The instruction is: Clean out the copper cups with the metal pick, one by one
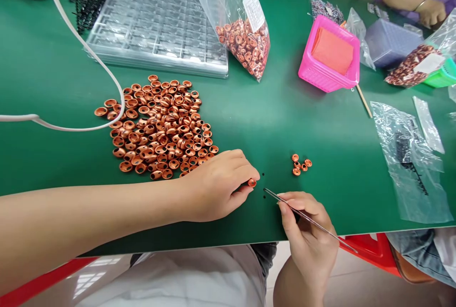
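Between the thumb and forefinger of my left hand (pixel 228 184) is a small copper-coloured cup-shaped piece with a hole (pixel 252 182). My right hand (pixel 311 231) grips metal tweezers (pixel 306 216), whose tips lie just to the right of that piece, low over the table. Tiny black specks (pixel 264 197) are on the green surface around the tips. A large heap of the same copper-coloured pieces (pixel 167 129) spreads beyond my left wrist. Several more of them (pixel 297 164) form a little cluster past my right hand.
Stacked clear plastic trays (pixel 149 62) and a bag of copper-coloured pieces (pixel 245 43) stand at the back. A white cable (pixel 96 55) loops over the heap's left side. Rightward are a pink basket (pixel 309 67), a clear bag with black parts (pixel 409 164) and another person's hand (pixel 431 12).
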Tool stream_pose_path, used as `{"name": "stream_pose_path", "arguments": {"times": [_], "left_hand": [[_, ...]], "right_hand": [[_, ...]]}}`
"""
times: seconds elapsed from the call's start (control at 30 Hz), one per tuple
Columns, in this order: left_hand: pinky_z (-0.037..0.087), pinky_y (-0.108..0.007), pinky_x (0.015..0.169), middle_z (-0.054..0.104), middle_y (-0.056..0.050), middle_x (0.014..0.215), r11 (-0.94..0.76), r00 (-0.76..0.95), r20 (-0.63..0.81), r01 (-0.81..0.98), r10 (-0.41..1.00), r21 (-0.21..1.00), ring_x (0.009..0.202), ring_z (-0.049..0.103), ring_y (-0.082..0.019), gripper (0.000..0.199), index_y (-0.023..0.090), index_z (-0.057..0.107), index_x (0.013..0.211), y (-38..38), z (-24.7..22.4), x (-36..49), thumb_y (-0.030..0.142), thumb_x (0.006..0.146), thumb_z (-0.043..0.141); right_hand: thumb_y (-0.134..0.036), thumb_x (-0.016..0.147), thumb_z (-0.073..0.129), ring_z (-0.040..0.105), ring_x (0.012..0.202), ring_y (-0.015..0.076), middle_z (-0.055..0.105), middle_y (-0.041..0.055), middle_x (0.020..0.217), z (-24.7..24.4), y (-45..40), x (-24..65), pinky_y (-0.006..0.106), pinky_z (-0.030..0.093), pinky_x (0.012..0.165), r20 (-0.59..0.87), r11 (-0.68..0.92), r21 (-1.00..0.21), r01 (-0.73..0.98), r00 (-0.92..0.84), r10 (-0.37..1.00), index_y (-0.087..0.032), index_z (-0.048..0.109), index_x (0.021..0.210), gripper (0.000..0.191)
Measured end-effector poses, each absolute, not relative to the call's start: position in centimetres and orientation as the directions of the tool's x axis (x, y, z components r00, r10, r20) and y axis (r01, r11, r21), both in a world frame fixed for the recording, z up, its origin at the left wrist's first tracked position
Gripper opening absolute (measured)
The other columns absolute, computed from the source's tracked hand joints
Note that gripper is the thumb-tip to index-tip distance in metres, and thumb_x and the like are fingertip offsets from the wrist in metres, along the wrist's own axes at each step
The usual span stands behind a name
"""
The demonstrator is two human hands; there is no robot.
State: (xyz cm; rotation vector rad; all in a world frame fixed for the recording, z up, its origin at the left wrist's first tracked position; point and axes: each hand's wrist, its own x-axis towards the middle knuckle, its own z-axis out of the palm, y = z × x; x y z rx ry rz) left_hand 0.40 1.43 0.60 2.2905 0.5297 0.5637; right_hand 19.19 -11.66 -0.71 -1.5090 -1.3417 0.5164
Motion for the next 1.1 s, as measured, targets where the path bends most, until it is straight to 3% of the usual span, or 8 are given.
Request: {"name": "stream_pose_path", "arguments": {"times": [0.73,0.97,1.1], "left_hand": [[0.044,-0.032,0.074,0.064,-0.005,0.081,-0.670,0.819,0.262,0.187,0.510,0.719,0.079,0.050,-0.018,0.012,0.012,0.062,0.090,1.6,0.2,0.4,0.009,0.087,0.050],[0.045,-0.034,0.076,0.065,-0.007,0.084,-0.704,0.817,0.324,0.134,0.477,0.698,0.080,0.052,-0.018,0.015,0.011,0.064,0.095,1.2,0.2,0.3,0.009,0.088,0.051],[0.045,-0.033,0.075,0.065,-0.008,0.086,-0.698,0.817,0.327,0.124,0.476,0.706,0.080,0.053,-0.019,0.014,0.011,0.064,0.096,1.0,0.2,0.3,0.009,0.088,0.052]], "right_hand": [[-0.003,0.078,0.065,0.068,0.081,0.0163,0.069,0.0022,0.088,-0.7,-11.9,19.1,0.030,0.057,0.067,0.311,0.122,-0.869,0.480,0.337,0.889,-0.021,0.062,0.091,0.022],[0.004,0.075,0.064,0.068,0.078,0.0175,0.068,0.0026,0.081,-0.8,-11.8,17.9,0.032,0.058,0.064,0.472,0.285,-0.852,0.439,0.408,0.781,-0.016,0.064,0.089,0.025],[0.006,0.074,0.062,0.068,0.080,0.0186,0.069,0.0031,0.083,-1.0,-11.4,17.0,0.034,0.059,0.064,0.510,0.345,-0.830,0.438,0.346,0.788,-0.016,0.064,0.093,0.029]]}}
